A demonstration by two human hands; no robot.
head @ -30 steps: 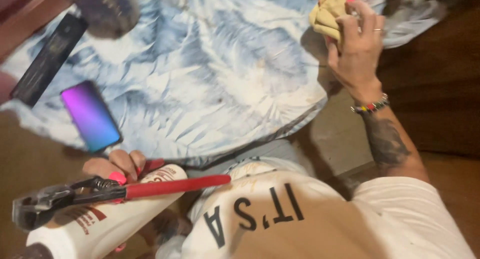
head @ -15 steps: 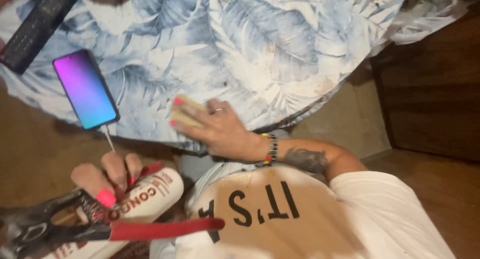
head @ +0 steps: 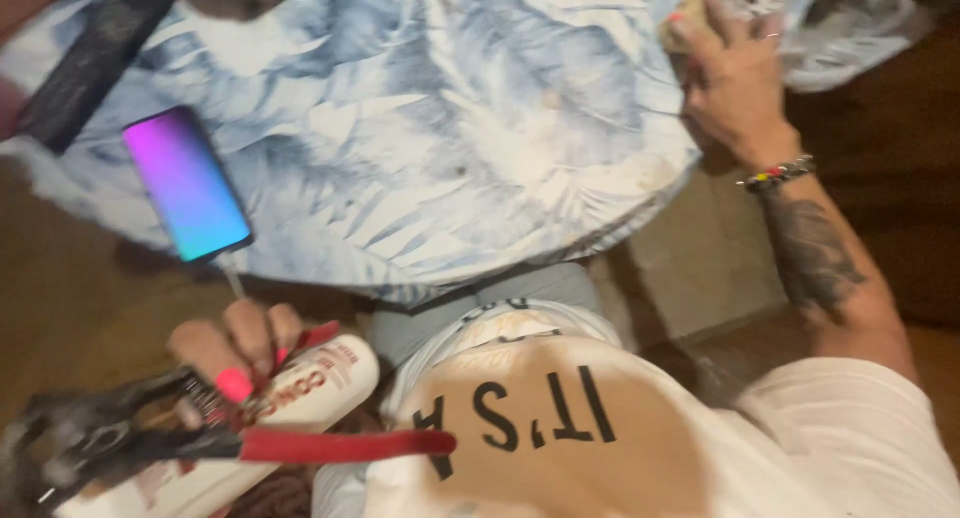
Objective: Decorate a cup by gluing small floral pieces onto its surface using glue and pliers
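Observation:
My left hand (head: 228, 350) grips a caulking gun (head: 150, 440) with red handles, loaded with a white sealant tube (head: 290, 408), low at the left beside my lap. Up at the top right, my right hand (head: 730, 73) presses a small yellowish cloth (head: 683, 28) onto the round table, which is covered with a blue-and-white leaf-print cloth (head: 430, 148). A beaded bracelet sits on that wrist.
A lit phone (head: 186, 184) with a cable lies on the table's left edge. A long dark remote-like object (head: 95, 58) lies at the far left of the table. Dark wooden furniture (head: 900, 178) stands to the right.
My right hand with the cloth swept from the far right edge to the near middle of the table, then back to the far right. The left hand keeps hold of the caulking gun.

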